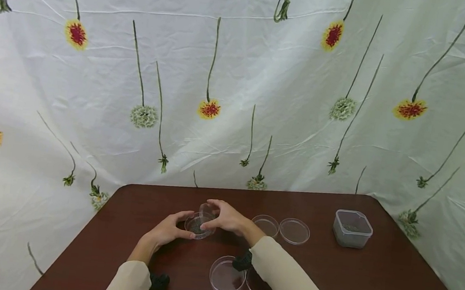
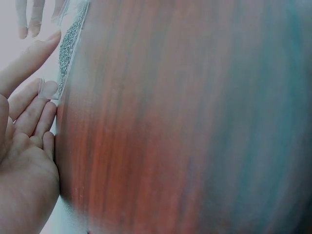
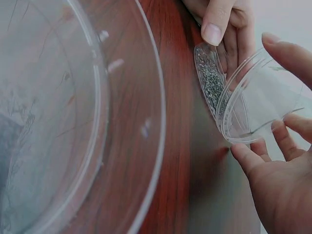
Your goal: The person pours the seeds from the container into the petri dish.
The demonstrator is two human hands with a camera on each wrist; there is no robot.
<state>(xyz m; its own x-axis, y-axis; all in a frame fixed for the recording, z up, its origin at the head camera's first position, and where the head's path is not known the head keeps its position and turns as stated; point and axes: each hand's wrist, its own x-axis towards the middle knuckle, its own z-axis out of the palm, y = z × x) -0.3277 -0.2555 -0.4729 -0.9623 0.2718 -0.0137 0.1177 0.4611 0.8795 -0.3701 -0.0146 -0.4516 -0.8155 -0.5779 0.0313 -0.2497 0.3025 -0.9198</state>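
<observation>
A clear petri dish (image 1: 195,227) with dark grey granules in it stands on the table, left of centre. My left hand (image 1: 165,230) holds its side between thumb and fingers; the granules (image 2: 71,48) show through its wall in the left wrist view. Steeply tilted over the dish's right part is a clear round petri dish lid (image 3: 267,100), pinched at its rim by my right hand (image 1: 229,219). In the right wrist view the lid's lower edge appears close against the granule dish (image 3: 209,80); whether they touch I cannot tell.
Two clear dishes (image 1: 295,231) lie side by side behind my right forearm. Nearer me are two more, one dish (image 1: 227,277) in full view, the other partly under my right sleeve. A plastic tub (image 1: 352,229) with grey contents stands at the right on the brown table (image 1: 389,275).
</observation>
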